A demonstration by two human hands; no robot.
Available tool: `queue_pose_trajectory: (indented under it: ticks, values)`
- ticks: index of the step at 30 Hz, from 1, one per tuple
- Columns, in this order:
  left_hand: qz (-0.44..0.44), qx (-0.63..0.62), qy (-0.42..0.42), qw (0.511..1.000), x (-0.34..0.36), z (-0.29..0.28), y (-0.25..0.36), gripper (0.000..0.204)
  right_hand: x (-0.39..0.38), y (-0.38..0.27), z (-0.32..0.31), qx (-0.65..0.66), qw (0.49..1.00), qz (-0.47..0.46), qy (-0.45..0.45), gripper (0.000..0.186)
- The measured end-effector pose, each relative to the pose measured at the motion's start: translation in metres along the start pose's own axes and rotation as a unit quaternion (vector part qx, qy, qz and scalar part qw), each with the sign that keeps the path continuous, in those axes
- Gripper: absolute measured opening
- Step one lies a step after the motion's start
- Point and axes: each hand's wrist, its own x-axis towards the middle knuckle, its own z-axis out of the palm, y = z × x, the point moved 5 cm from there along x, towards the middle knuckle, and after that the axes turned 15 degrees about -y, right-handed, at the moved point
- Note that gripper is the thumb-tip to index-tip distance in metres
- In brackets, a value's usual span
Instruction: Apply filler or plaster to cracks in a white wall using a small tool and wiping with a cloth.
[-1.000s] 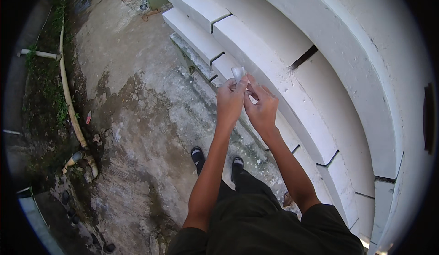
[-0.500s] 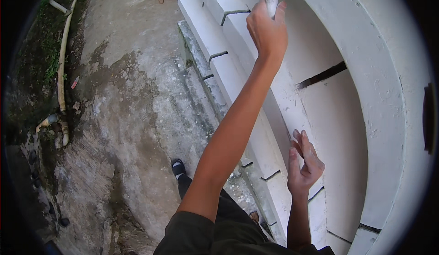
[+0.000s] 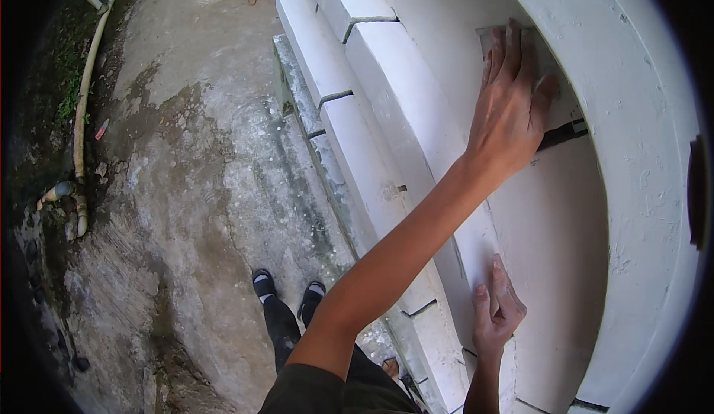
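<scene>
My left hand [image 3: 509, 117] lies with its fingers stretched out on the upper white wall face [image 3: 554, 191]. Pressed under those fingers is a thin grey sheet [image 3: 487, 39] that looks like sandpaper; most of it is hidden by the hand. Just below the wrist, a dark slot [image 3: 563, 134] crosses the white surface. My right hand [image 3: 500, 314] is lower down, near the edge of a long white ledge [image 3: 416, 109]. Its fingers point upward, the thumb stands apart, and nothing shows in it. Whitish dust coats its fingertips.
Stepped white ledges with dark gaps run down to a stained concrete floor [image 3: 201, 191]. A curved white band [image 3: 632, 117] borders the right side. My sandalled feet [image 3: 264, 284] stand on the floor. A pale pipe [image 3: 80, 131] runs along the far left beside weeds.
My left hand has moved right and down from mid-air, where it gripped a folded white piece, to lie flat on the wall. My right hand has shifted slightly down, and my second foot has come into view.
</scene>
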Motion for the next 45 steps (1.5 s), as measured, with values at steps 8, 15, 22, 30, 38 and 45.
queue_pose_trajectory:
  ticks: [8,15,22,30,38,45]
  values:
    - [0.009,0.040,-0.009,0.999,-0.046,-0.001,0.008,0.048,0.002,0.001,0.002,0.011,1.000,0.000,-0.019,0.043]
    - [0.053,0.100,0.061,0.992,-0.026,-0.017,-0.013,0.027,0.001,0.003,0.001,0.009,0.999,0.009,-0.041,0.044]
    - [0.011,0.175,0.104,0.979,0.016,-0.018,-0.004,0.026,0.001,0.007,0.003,0.033,0.998,0.008,-0.048,0.046]
    - [0.102,0.122,0.153,0.975,-0.008,-0.006,0.011,0.024,0.004,0.005,0.000,0.016,0.999,-0.002,-0.028,0.043]
    - [0.100,0.073,0.156,0.980,-0.023,0.005,0.019,0.030,0.004,0.008,0.002,0.034,0.998,-0.003,-0.049,0.044]
    - [0.062,0.071,0.104,0.990,0.001,-0.009,-0.001,0.032,0.004,0.009,0.005,0.053,0.997,0.004,-0.062,0.045]
